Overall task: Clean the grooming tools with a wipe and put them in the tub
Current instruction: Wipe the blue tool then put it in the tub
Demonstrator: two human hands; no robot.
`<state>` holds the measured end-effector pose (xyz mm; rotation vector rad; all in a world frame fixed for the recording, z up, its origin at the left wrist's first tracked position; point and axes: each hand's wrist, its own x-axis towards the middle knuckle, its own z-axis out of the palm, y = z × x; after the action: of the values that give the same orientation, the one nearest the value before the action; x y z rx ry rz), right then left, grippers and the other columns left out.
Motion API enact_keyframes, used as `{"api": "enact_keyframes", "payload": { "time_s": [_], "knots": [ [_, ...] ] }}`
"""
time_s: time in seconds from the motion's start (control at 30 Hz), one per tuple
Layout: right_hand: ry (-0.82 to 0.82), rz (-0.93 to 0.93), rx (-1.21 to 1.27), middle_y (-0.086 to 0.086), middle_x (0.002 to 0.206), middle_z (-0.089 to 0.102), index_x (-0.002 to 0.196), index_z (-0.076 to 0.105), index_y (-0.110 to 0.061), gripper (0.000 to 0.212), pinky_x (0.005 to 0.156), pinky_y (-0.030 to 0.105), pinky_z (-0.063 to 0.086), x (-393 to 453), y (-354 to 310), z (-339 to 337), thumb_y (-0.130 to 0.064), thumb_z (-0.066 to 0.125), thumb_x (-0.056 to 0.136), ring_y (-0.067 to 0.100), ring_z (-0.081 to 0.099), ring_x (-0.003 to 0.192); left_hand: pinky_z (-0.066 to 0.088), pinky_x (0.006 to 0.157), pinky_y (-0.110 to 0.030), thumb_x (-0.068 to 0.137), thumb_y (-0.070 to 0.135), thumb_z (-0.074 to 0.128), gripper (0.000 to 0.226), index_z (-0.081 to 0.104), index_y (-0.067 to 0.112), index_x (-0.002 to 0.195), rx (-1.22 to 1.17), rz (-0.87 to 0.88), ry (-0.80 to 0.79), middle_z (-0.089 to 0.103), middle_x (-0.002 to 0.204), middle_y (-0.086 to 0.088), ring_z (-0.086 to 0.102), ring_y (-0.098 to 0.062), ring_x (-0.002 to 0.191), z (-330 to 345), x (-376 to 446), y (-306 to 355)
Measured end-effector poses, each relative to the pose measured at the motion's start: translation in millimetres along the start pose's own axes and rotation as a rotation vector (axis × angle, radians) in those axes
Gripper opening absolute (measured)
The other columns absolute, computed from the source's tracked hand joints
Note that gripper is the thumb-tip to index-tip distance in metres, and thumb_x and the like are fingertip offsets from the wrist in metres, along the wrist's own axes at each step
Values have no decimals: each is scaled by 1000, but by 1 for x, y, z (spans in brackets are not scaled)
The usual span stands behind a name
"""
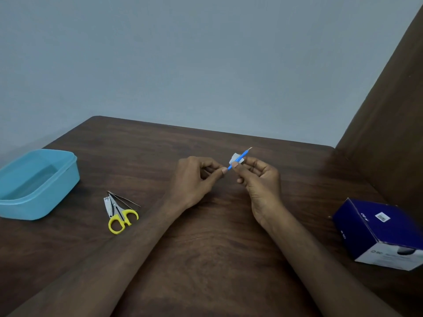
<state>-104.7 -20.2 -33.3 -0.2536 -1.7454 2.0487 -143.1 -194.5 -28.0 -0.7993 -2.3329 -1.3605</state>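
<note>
Ctr frame, above dark wood table: left hand pinches lower end of thin blue tool; right hand grips white wipe wrapped round its mid-shaft, tip pointing upper right. Left edge: blue tub, open. Just right of it, lower left: yellow-handled scissors, nail clipper, tweezers, bunched & touching. Lower right: dark blue box.
</note>
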Motion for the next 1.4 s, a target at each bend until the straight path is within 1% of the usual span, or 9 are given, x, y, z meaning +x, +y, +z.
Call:
{"api": "enact_keyframes", "payload": {
  "time_s": [0.17,0.33,0.47,0.63,0.87,1.0,1.1,1.27,1.4],
  "knots": [
    [-17,11,68,5,101,83,111,77,-4,20,64,22,51,1,0,1,-8,81,91,10,70,82,55,69,-22,98,32,74,10,83,35,100,85,35,-102,79,88,22,72,6,78,0,1,-2],
    [-69,79,20,4,74,75,101,79,-11,5,64,24,51,-1,5,6,-10,75,97,8,62,65,44,59,-11,91,34,83,7,80,29,87,118,5,-70,74,74,20,70,3,68,2,2,-5],
    [-66,32,26,5,92,82,99,80,-13,8,65,25,50,-2,0,4,-10,82,92,5,65,68,43,57,-11,90,36,83,13,75,28,84,119,-2,-75,70,67,21,69,0,63,3,2,-8],
    [11,-63,7,1,96,83,96,82,-14,15,64,24,51,0,-7,0,-16,90,84,2,64,68,51,58,-28,94,48,74,13,70,38,88,222,41,-154,68,64,22,65,-5,59,3,2,-8],
    [-60,4,-5,8,84,79,90,80,-10,9,58,23,48,0,-1,2,-19,83,92,9,54,61,49,57,-27,97,45,70,5,74,41,98,263,98,-136,69,77,26,65,-2,67,3,1,-9],
    [28,-11,42,2,76,75,94,80,-11,7,61,26,48,2,-5,-1,-14,85,89,9,53,59,42,58,-25,98,46,69,9,75,39,100,269,100,-116,70,90,19,62,-2,71,4,1,-10],
    [70,-14,97,-2,76,74,93,81,-12,10,60,26,47,4,-6,-3,-12,88,85,9,50,59,45,60,-25,96,49,72,8,75,41,97,267,86,-72,69,91,22,62,-3,72,4,1,-10],
    [-42,37,-5,2,73,72,94,81,-11,9,59,25,48,-4,-2,2,-16,86,88,8,54,59,43,56,-23,89,47,80,10,71,45,86,247,4,-12,68,82,29,66,-1,74,1,2,-9],
    [14,14,-28,2,76,75,94,81,-12,11,58,24,49,-1,-3,1,-15,88,86,9,56,61,51,62,-28,90,53,77,10,73,45,92,258,3,19,70,85,27,65,-1,76,2,1,-10]
  ]
}}
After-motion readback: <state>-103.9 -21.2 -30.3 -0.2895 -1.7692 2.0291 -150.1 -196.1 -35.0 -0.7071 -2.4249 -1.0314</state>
